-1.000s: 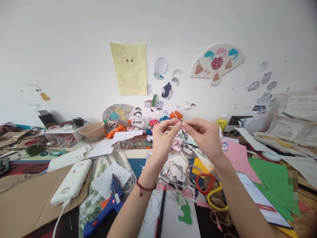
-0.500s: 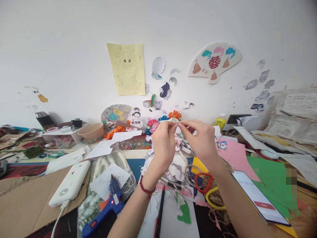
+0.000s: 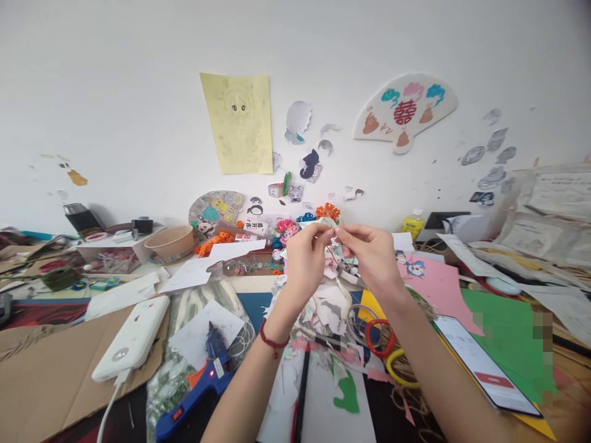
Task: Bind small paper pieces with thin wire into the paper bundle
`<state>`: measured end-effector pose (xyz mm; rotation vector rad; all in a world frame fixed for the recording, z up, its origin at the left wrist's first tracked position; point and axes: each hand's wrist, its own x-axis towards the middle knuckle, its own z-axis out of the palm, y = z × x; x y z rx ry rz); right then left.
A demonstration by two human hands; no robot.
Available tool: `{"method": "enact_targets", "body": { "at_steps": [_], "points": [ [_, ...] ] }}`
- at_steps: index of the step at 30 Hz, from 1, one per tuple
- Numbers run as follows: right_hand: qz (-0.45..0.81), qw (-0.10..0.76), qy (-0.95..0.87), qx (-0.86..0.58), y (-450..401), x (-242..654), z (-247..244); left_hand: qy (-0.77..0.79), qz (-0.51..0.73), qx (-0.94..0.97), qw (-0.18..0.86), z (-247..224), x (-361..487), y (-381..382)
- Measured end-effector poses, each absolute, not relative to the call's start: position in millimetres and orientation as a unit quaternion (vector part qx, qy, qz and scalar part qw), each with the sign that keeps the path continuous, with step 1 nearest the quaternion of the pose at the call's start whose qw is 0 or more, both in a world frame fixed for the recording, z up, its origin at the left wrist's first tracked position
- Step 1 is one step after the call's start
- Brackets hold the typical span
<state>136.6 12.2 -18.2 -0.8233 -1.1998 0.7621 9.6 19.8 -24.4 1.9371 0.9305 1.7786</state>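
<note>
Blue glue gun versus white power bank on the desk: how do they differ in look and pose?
The blue glue gun is blue with orange parts and shows a small red light; the white power bank is plain white and slab-shaped. The glue gun lies on plastic bags, the power bank on the cardboard. A white cable leaves the power bank's near end. Both lie left of the left hand, untouched.

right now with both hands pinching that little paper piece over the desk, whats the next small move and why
Probably keep the pinch and lower the piece toward the desk to work it closer. The left hand and right hand meet fingertip to fingertip on a small pale paper piece, held up in the air above the heap of paper scraps, so it has no support there.
</note>
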Motion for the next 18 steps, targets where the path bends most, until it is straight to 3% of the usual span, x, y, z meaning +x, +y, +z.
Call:
{"method": "enact_targets", "body": {
  "at_steps": [8, 18],
  "points": [
    [0.16, 0.618, -0.639, -0.428, 17.8, 140.0, -23.2, 0.341, 0.546, 0.765, 0.017, -34.5, 5.7, 29.7],
    [-0.014, 0.501, -0.763, -0.408, 14.5, 147.0, -13.7, 0.348, 0.538, 0.756, 0.129, -27.0, -2.3, 31.7]
  ]
}}
